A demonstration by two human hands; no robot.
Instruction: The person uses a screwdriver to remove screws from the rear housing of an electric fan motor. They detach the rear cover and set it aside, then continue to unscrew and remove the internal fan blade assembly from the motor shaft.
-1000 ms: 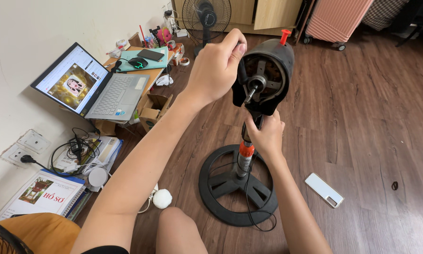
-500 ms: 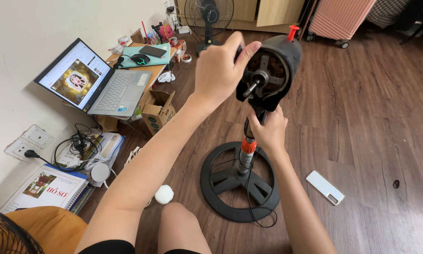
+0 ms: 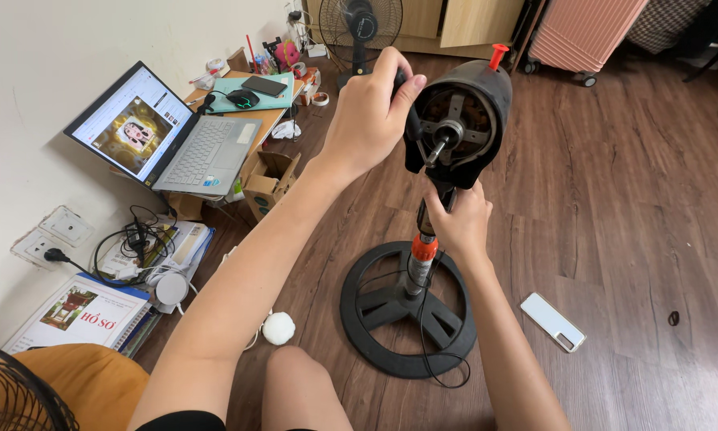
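Observation:
A stripped black fan motor head [image 3: 464, 120] with a bare shaft and a red knob [image 3: 498, 55] on top sits on a pole above a round black base [image 3: 408, 312]. My left hand [image 3: 368, 112] is shut on the left edge of the motor housing. My right hand [image 3: 458, 221] grips the pole just under the head, above an orange collar [image 3: 421, 248]. A black cord [image 3: 423, 335] hangs down to the base.
An open laptop [image 3: 167, 132] stands on a low desk at the left, with a cardboard box [image 3: 269, 185] beside it. Cables, a wall socket [image 3: 33, 248] and books lie near the wall. A white phone [image 3: 552, 321] lies on the wood floor right of the base. Another fan [image 3: 361, 21] stands at the back.
The motor head has tilted slightly, and my left hand has shifted on its edge. My right hand stays on the pole. The view has drifted a little.

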